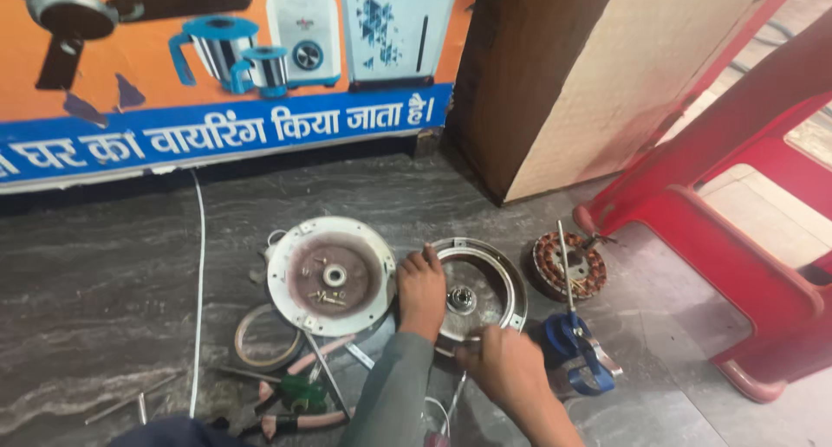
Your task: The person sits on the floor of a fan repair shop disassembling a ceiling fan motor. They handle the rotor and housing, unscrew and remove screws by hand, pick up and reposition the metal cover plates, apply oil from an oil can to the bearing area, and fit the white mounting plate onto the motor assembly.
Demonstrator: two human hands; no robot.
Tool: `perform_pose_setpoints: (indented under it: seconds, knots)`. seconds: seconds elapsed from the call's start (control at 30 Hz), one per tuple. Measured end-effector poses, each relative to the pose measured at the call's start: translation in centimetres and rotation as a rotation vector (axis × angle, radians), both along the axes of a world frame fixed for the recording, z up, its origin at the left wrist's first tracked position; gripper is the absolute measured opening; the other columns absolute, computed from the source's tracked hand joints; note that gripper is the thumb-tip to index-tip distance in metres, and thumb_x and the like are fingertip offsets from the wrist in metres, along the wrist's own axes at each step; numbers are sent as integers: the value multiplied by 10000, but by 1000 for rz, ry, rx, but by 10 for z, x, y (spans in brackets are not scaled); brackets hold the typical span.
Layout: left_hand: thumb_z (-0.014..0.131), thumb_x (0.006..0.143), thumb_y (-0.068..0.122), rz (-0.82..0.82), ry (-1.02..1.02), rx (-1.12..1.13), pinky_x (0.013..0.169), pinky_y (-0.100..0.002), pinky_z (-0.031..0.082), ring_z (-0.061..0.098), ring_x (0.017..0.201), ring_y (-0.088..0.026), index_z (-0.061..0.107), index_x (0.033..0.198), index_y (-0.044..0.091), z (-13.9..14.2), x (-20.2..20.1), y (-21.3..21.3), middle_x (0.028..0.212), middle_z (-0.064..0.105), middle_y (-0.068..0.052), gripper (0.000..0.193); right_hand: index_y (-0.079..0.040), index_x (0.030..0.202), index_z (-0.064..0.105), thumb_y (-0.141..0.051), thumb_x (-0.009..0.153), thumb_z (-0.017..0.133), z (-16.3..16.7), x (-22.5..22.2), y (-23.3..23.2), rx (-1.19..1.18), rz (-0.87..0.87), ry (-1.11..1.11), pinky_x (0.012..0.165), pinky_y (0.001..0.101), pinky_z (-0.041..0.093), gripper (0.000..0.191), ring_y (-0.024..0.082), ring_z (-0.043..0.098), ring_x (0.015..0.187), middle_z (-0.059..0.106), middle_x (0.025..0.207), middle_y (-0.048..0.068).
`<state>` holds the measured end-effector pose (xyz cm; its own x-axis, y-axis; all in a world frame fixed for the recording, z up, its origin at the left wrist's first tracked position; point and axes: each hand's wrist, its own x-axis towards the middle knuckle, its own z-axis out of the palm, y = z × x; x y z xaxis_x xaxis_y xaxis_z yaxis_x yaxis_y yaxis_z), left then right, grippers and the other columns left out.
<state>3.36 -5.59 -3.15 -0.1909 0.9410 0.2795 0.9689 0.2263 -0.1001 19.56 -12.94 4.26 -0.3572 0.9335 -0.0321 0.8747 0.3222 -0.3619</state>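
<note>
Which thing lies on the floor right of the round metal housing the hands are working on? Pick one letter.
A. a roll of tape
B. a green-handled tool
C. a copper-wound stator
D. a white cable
C: the copper-wound stator lies right of the metal housing, by the red plastic chair.

Left hand (421,289): back up, fingers curled downward, knuckles bent; grey-sleeved forearm rising from the lower edge of view. Right hand (501,362): just beside it, lower, bare forearm, fingers pinched together and pointing left.
</note>
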Motion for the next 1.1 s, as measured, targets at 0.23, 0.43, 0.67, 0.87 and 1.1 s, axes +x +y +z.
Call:
perform_pose_setpoints:
  seconds: [0.23, 0.43, 0.67, 0.87, 1.1]
  knots:
    - [496, 941, 181, 148, 49, 62, 805, -405, 475, 625, 960, -302, 493, 1439, -16, 0, 6, 0, 1134, 628, -204, 535, -109, 981, 797, -521, 825, 762, 3, 10, -4, -150, -46, -198, 805, 437, 602, 441, 323, 751, 913, 750, 901, 154]
    - [490, 945, 167, 118, 44, 29, 825, -431, 468, 617, 976, -323, 486, 1450, -22, 7, 6, -3, 1139, 621, -208, 540, -98, 1004, 746, -532, 763, 798, -2, 22, -1, -69, -104, -75, 816, 474, 579, 499, 354, 726, 950, 740, 975, 177]
    - [487, 975, 166, 73, 49, -65, 968, -434, 400, 541, 1163, -318, 537, 1375, -40, 6, 7, -6, 1271, 603, -194, 452, 8, 1065, 651, -524, 769, 807, -50, 24, -1, -97, -149, 90, 804, 494, 566, 628, 420, 714, 943, 734, 941, 244]
    - [505, 948, 197, 68, 67, 9, 1028, -415, 357, 481, 1281, -315, 470, 1436, -107, 14, 3, -5, 1376, 569, -212, 575, 54, 1261, 501, -354, 778, 803, -96, 23, 4, -63, -142, 347, 786, 499, 567, 701, 452, 714, 928, 731, 932, 285]
    - [525, 910, 177, -27, 90, 93, 1055, -377, 361, 492, 1303, -305, 468, 1420, -96, 12, 0, -7, 1422, 544, -233, 581, -86, 1247, 539, -459, 845, 752, -59, 23, -15, -31, -117, -12, 788, 473, 572, 589, 385, 729, 867, 755, 898, 188]
